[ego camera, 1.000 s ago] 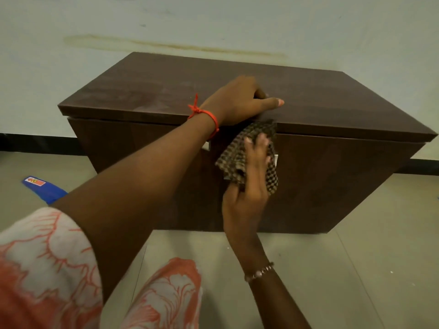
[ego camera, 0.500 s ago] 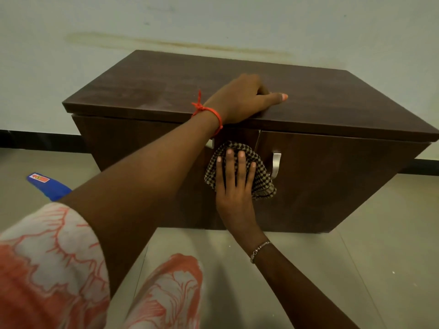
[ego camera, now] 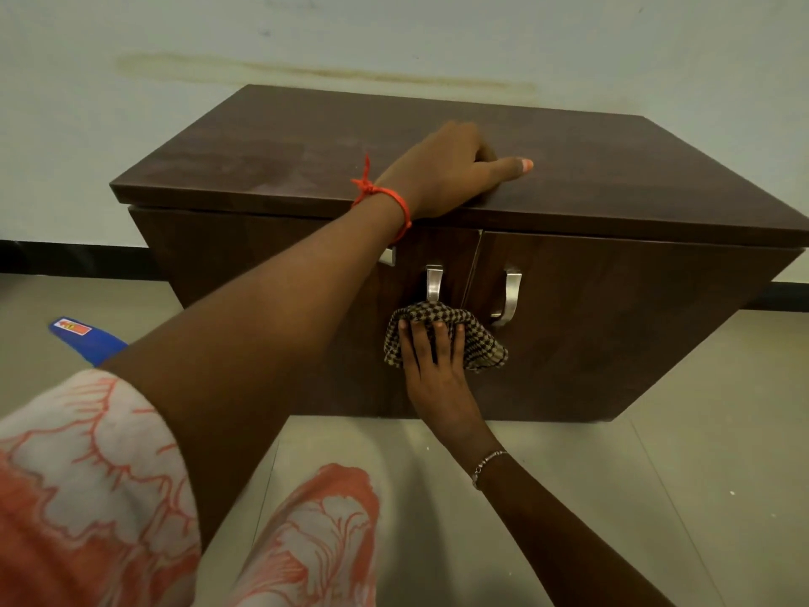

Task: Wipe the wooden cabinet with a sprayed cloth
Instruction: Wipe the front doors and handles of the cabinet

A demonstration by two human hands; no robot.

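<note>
Pressing cloth (ego camera: pixel 442 326) on cabinet (ego camera: pixel 613 343) front, below handles (ego camera: pixel 510 297).

A pale tiled floor (ego camera: pixel 656 497) carried a dark wooden cabinet (ego camera: pixel 613 343), which stood against the wall with its two doors facing the viewer. A flat blue packet (ego camera: pixel 85 339) with a red label lay on the floor to the cabinet's left, apart from it.
</note>
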